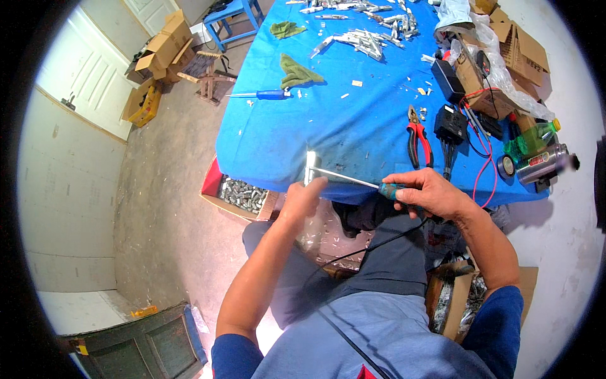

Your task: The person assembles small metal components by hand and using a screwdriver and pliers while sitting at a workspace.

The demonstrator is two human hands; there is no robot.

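My left hand (302, 201) is closed around a small silver metal piece (310, 163), a narrow cylinder or strip that stands up above the fingers at the table's near edge. In my right hand (432, 194) is a screwdriver (347, 177) with a teal and dark handle. Its long shaft points left, and the tip meets the silver piece just above my left fingers; whether it presses into a seam cannot be made out. Pliers (418, 136) with red and black handles lie beyond my right hand. Farther left on the cloth is a blue-handled screwdriver (268, 95).
A blue cloth (252, 139) covers the table. Many silver pieces (366, 43) are heaped at its far side, near green rags (297, 71). Right stand a black adapter (451, 124), a green bottle (533, 140) and a steel flask (540, 165). A box of metal parts (243, 194) sits below left.
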